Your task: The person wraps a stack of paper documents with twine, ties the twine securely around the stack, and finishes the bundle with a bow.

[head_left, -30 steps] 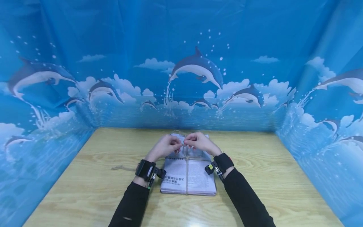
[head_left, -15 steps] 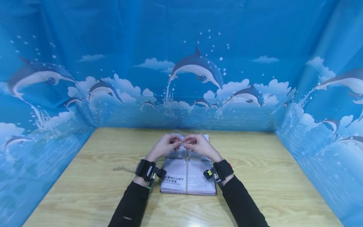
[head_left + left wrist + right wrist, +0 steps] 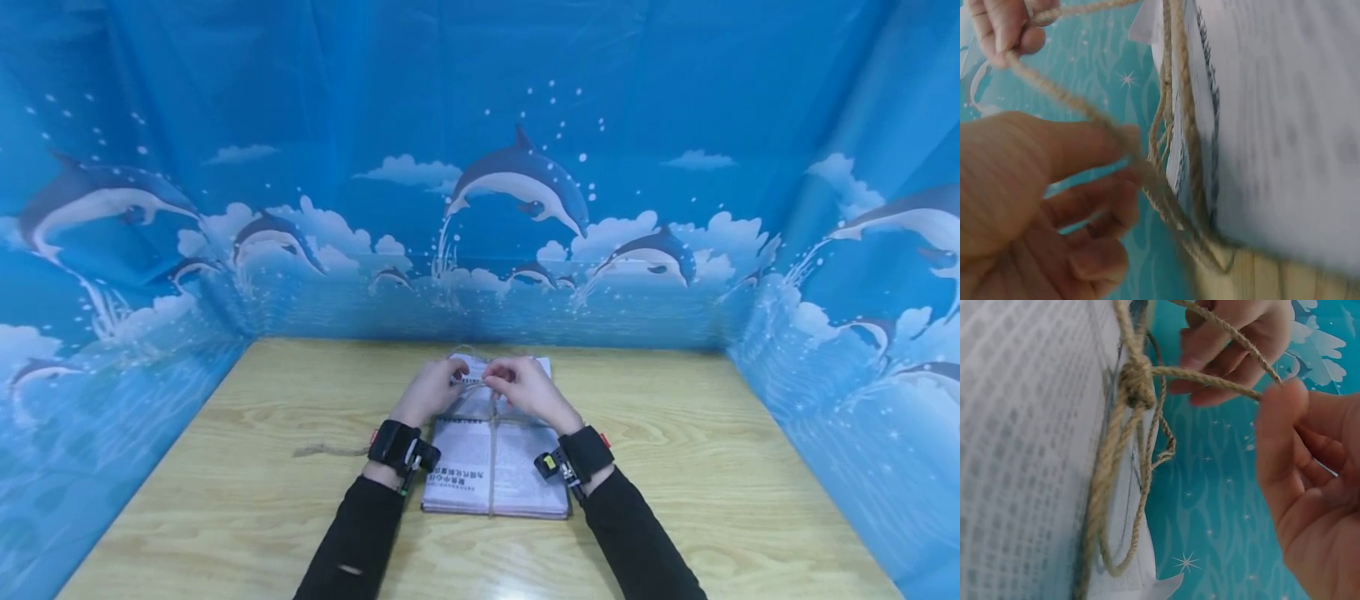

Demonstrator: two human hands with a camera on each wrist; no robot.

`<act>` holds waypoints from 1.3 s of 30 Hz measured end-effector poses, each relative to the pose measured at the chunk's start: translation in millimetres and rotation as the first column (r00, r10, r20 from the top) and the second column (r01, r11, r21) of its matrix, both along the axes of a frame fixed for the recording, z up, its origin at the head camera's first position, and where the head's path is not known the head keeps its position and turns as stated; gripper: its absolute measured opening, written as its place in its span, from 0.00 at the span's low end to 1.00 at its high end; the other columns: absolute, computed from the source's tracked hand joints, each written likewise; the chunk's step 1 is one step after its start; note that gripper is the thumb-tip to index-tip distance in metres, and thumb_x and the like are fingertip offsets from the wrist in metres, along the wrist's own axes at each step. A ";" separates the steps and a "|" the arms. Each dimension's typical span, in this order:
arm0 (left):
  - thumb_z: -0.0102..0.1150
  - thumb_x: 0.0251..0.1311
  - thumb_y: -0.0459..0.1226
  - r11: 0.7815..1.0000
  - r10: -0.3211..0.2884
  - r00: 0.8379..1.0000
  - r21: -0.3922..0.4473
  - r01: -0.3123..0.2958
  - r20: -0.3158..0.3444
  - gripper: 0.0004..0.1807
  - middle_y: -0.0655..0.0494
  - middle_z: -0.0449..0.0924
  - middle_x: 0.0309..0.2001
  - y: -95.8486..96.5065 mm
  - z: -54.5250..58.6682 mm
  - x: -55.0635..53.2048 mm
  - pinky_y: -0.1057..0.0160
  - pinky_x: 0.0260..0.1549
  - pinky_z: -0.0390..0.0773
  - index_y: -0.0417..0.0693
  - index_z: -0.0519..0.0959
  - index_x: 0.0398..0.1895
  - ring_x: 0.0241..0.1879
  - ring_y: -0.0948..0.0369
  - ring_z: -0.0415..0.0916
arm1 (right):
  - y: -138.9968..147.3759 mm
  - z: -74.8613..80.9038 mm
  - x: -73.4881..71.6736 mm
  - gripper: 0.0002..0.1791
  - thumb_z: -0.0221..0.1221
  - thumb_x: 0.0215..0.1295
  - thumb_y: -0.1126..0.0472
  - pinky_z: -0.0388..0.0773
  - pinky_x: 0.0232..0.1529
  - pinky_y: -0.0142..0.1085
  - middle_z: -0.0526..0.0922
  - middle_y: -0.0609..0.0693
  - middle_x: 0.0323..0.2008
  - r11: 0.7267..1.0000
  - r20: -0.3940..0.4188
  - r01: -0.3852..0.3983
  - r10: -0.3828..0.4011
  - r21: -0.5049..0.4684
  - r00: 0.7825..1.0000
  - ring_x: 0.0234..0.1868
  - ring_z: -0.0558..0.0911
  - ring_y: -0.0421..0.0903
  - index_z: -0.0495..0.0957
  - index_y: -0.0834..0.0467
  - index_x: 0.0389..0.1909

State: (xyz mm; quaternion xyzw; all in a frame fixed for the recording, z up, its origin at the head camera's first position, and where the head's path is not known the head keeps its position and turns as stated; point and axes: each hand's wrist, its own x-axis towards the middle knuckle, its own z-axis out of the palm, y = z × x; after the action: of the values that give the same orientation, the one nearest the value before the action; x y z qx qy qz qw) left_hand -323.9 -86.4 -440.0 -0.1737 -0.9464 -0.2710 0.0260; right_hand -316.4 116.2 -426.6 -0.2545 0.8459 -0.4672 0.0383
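A stack of newspapers [image 3: 525,471] lies on the table, with jute twine [image 3: 492,462] running over it lengthwise and crosswise. At its far part, my right hand [image 3: 528,385] pinches the twine between thumb and index finger. Two strands lead to that pinch in the right wrist view, one from a knot [image 3: 1137,384] against the stack. Across from it, my left hand [image 3: 430,392] has its fingers loosely bent. In the left wrist view a blurred strand [image 3: 1079,103] crosses in front of the left thumb tip, and no firm grip on it shows.
A loose frayed twine end [image 3: 326,450] lies on the wooden table [image 3: 712,483] left of the stack. More twine loops [image 3: 1163,119] hang by the stack's edge. A blue dolphin-print curtain [image 3: 337,192] encloses the table at the back and both sides.
My left hand has moved slightly left, away from the right hand, where the two were fingertip to fingertip. A stretch of twine now shows between them. The right hand stays nearly in place.
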 end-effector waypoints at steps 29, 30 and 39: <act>0.52 0.72 0.40 0.809 0.006 1.000 0.587 -0.008 0.005 0.12 0.48 0.78 0.29 -79.7 62.6 28.1 0.64 0.19 0.74 0.44 0.80 0.50 0.21 0.58 0.75 | 1.1 4.1 -0.9 0.09 0.60 0.68 0.63 0.83 0.31 0.51 0.85 0.66 0.35 0.996 0.117 0.068 -0.060 -0.062 0.991 0.25 0.84 0.47 0.82 0.64 0.44; 0.53 0.71 0.40 0.785 -0.022 0.999 0.619 -0.010 0.044 0.13 0.47 0.78 0.29 -78.6 63.6 29.2 0.65 0.19 0.74 0.44 0.81 0.50 0.21 0.59 0.75 | 1.6 3.6 -0.9 0.09 0.59 0.68 0.63 0.83 0.31 0.51 0.84 0.66 0.36 0.996 0.116 0.067 -0.060 -0.063 0.991 0.25 0.84 0.48 0.81 0.64 0.44; 0.60 0.65 0.33 0.739 -0.413 0.876 0.654 0.162 0.250 0.16 0.40 0.85 0.38 -49.6 53.7 32.3 0.51 0.37 0.84 0.32 0.78 0.53 0.36 0.45 0.84 | 6.0 2.3 -0.4 0.10 0.58 0.70 0.63 0.83 0.32 0.52 0.83 0.68 0.38 0.993 0.136 0.084 -0.072 -0.085 0.988 0.28 0.84 0.52 0.80 0.65 0.46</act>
State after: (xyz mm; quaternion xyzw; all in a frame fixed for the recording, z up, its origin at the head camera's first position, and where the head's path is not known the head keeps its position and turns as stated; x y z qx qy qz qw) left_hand -291.7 -136.0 -386.3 -0.2470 -0.7530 -0.5923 -0.1453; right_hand -316.8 122.2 -424.3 -0.1910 0.8287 -0.5222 0.0646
